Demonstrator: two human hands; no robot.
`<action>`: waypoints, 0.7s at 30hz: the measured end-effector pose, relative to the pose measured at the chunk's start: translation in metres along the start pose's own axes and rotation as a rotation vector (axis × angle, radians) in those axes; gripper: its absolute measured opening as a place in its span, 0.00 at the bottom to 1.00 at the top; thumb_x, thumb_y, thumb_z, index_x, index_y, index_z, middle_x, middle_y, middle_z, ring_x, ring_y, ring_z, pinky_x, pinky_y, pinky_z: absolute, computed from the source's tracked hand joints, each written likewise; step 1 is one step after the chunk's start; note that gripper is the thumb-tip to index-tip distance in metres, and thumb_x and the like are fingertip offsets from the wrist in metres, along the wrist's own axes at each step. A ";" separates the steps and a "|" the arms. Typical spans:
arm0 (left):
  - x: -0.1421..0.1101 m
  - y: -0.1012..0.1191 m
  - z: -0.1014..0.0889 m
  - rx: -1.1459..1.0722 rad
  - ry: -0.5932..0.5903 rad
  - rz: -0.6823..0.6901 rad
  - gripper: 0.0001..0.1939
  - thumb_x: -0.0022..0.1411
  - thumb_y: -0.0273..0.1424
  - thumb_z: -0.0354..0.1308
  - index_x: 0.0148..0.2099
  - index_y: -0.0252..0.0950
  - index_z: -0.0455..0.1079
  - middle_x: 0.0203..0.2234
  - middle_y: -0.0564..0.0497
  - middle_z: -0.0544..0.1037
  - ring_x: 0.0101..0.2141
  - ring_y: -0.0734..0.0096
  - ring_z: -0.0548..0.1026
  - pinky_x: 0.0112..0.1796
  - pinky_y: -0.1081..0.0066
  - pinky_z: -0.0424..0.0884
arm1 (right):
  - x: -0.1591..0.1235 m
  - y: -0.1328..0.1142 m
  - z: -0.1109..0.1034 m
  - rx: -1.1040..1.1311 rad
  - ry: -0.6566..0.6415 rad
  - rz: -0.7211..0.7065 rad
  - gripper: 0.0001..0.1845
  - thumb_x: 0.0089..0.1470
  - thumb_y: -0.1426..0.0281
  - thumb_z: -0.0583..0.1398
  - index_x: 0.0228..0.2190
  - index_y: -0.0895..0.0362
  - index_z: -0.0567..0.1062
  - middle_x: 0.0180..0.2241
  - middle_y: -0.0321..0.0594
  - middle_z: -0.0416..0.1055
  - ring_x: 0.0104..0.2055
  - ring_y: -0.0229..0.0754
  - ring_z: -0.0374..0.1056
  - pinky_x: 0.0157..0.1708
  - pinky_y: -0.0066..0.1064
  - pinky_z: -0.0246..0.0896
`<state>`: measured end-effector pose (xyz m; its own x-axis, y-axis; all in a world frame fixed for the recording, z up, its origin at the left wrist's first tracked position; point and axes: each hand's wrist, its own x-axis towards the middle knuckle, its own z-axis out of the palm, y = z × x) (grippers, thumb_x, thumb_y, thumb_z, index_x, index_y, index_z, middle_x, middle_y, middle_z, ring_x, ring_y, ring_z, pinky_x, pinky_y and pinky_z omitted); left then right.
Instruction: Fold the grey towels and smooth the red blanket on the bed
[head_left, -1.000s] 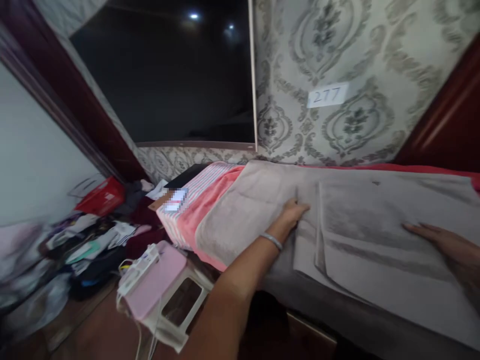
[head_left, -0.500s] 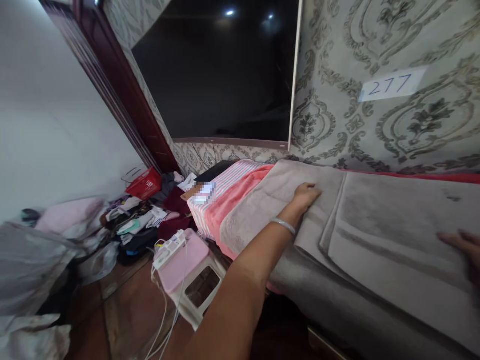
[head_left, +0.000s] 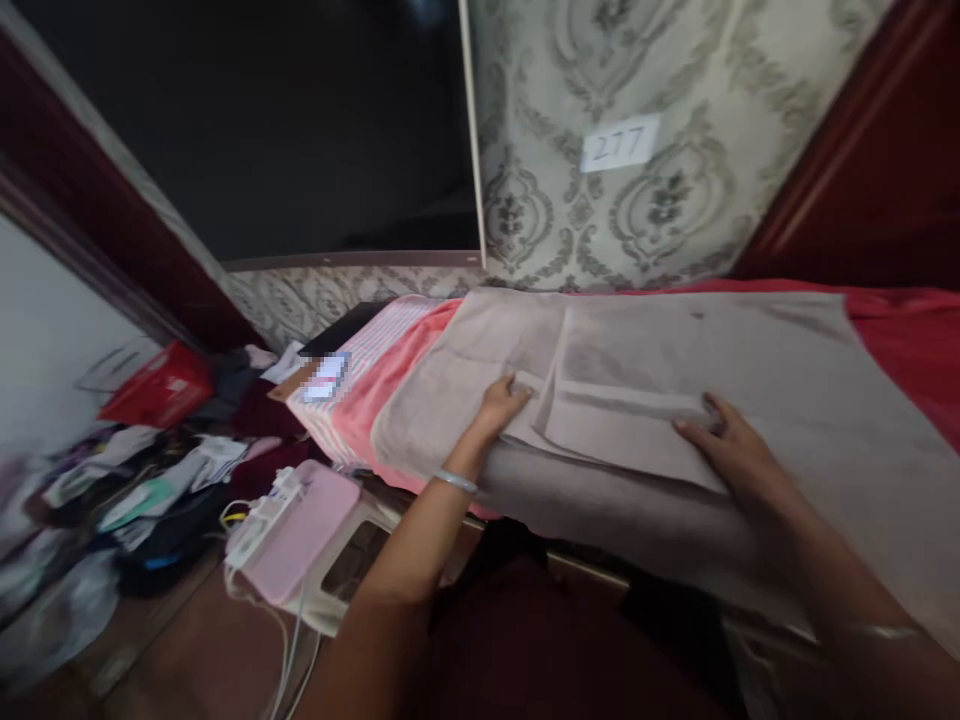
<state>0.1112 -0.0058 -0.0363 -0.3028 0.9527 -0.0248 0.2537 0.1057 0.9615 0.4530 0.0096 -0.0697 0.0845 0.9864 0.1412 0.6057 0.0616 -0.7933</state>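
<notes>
A grey, soft cloth point(head_left: 622, 355) lies folded over in front of me, with creases and a pale band across it. On its left part rests my left hand point(head_left: 504, 403), a silver bangle at the wrist. That hand is open, its fingers lying against the cloth beside a vertical fold. Farther right, my right hand point(head_left: 727, 445) touches the cloth near the band. Its thumb and forefinger are apart, and its other fingers are partly hidden. Grey fabric also spreads beneath and hangs down the near side.
Left of the cloth are a coral blanket point(head_left: 360, 405) and a blurred-out phone-like item point(head_left: 328, 378). A pink stool point(head_left: 322, 510) carries a white power strip point(head_left: 262, 520) with trailing cords. Clothes point(head_left: 172, 490) pile up at left. A large television point(head_left: 300, 130) hangs behind.
My view has swung to the right. My right hand has come in from the right edge onto the cloth, nearer my left hand. The left hand stays on the cloth, near the fold.
</notes>
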 end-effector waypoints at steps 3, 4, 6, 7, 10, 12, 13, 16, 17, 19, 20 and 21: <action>0.003 -0.004 0.002 -0.049 -0.024 0.012 0.22 0.50 0.28 0.67 0.49 0.35 0.75 0.48 0.44 0.80 0.53 0.55 0.74 0.54 0.62 0.68 | -0.006 -0.007 0.004 0.186 0.010 0.046 0.49 0.48 0.51 0.62 0.65 0.63 0.62 0.52 0.56 0.71 0.49 0.56 0.70 0.48 0.43 0.67; 0.002 -0.004 0.003 -0.062 -0.033 0.015 0.21 0.51 0.28 0.66 0.49 0.34 0.75 0.47 0.44 0.81 0.51 0.57 0.75 0.53 0.63 0.70 | -0.007 -0.007 0.006 0.250 0.013 0.050 0.49 0.47 0.52 0.61 0.65 0.62 0.61 0.51 0.54 0.72 0.47 0.54 0.71 0.46 0.43 0.69; 0.000 -0.003 0.004 -0.082 -0.044 0.023 0.21 0.53 0.28 0.65 0.50 0.33 0.74 0.46 0.44 0.81 0.46 0.59 0.78 0.49 0.65 0.72 | -0.007 -0.005 0.008 0.305 0.032 0.042 0.48 0.47 0.52 0.61 0.65 0.62 0.61 0.47 0.52 0.73 0.43 0.52 0.72 0.44 0.43 0.70; -0.001 -0.003 0.004 -0.087 -0.043 0.029 0.21 0.53 0.29 0.65 0.51 0.32 0.74 0.45 0.43 0.81 0.45 0.60 0.78 0.47 0.65 0.73 | -0.008 -0.004 0.009 0.294 0.055 0.027 0.48 0.47 0.52 0.61 0.65 0.62 0.62 0.47 0.52 0.74 0.43 0.52 0.72 0.45 0.43 0.69; -0.006 -0.003 0.004 -0.076 -0.008 0.055 0.23 0.55 0.30 0.64 0.54 0.32 0.72 0.44 0.43 0.81 0.43 0.61 0.78 0.45 0.66 0.73 | -0.012 -0.003 0.011 0.211 0.142 -0.037 0.43 0.48 0.53 0.59 0.61 0.63 0.67 0.49 0.53 0.73 0.49 0.54 0.70 0.51 0.45 0.66; -0.009 -0.003 0.003 -0.044 0.028 0.079 0.24 0.56 0.30 0.63 0.55 0.32 0.71 0.44 0.43 0.81 0.43 0.61 0.78 0.46 0.64 0.73 | -0.017 -0.003 0.012 0.155 0.177 -0.061 0.40 0.51 0.53 0.57 0.59 0.63 0.70 0.49 0.53 0.74 0.50 0.55 0.70 0.52 0.47 0.65; -0.010 -0.003 0.002 -0.024 0.046 0.092 0.23 0.56 0.29 0.63 0.55 0.33 0.71 0.44 0.43 0.81 0.43 0.61 0.78 0.47 0.63 0.73 | -0.021 -0.003 0.012 0.119 0.192 -0.086 0.38 0.52 0.52 0.55 0.58 0.63 0.71 0.48 0.53 0.74 0.49 0.55 0.70 0.52 0.48 0.65; -0.017 0.001 -0.001 0.037 0.095 0.129 0.22 0.56 0.26 0.61 0.54 0.36 0.73 0.42 0.45 0.79 0.46 0.59 0.75 0.53 0.60 0.69 | -0.034 -0.003 0.011 -0.007 0.248 -0.263 0.34 0.57 0.52 0.53 0.55 0.60 0.73 0.52 0.54 0.72 0.54 0.55 0.67 0.56 0.51 0.61; -0.021 0.004 -0.002 0.063 0.108 0.153 0.23 0.55 0.25 0.61 0.54 0.37 0.73 0.43 0.45 0.79 0.48 0.58 0.74 0.55 0.59 0.67 | -0.039 -0.004 0.010 -0.054 0.254 -0.343 0.33 0.58 0.51 0.52 0.55 0.60 0.74 0.55 0.55 0.70 0.58 0.56 0.65 0.59 0.52 0.58; -0.030 0.009 -0.003 0.201 0.108 0.260 0.23 0.53 0.22 0.59 0.52 0.39 0.75 0.47 0.45 0.77 0.52 0.56 0.71 0.59 0.59 0.63 | -0.049 -0.005 0.010 -0.163 0.228 -0.473 0.32 0.59 0.51 0.53 0.54 0.59 0.74 0.60 0.56 0.65 0.63 0.57 0.58 0.62 0.54 0.52; -0.036 0.012 -0.003 0.311 0.091 0.335 0.22 0.53 0.21 0.58 0.51 0.39 0.76 0.49 0.44 0.75 0.54 0.55 0.69 0.59 0.58 0.62 | -0.054 -0.007 0.009 -0.225 0.199 -0.512 0.31 0.60 0.51 0.53 0.55 0.58 0.74 0.62 0.56 0.63 0.65 0.58 0.55 0.63 0.57 0.50; -0.042 0.016 -0.002 0.437 0.071 0.409 0.20 0.54 0.21 0.57 0.49 0.40 0.77 0.50 0.44 0.75 0.54 0.54 0.68 0.59 0.57 0.61 | -0.059 -0.010 0.010 -0.287 0.167 -0.537 0.30 0.60 0.51 0.53 0.55 0.57 0.74 0.63 0.55 0.61 0.66 0.59 0.54 0.63 0.59 0.47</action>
<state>0.1262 -0.0445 -0.0198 -0.1576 0.9212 0.3559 0.7123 -0.1436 0.6871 0.4346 -0.0475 -0.0759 -0.1819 0.7906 0.5847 0.7839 0.4756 -0.3992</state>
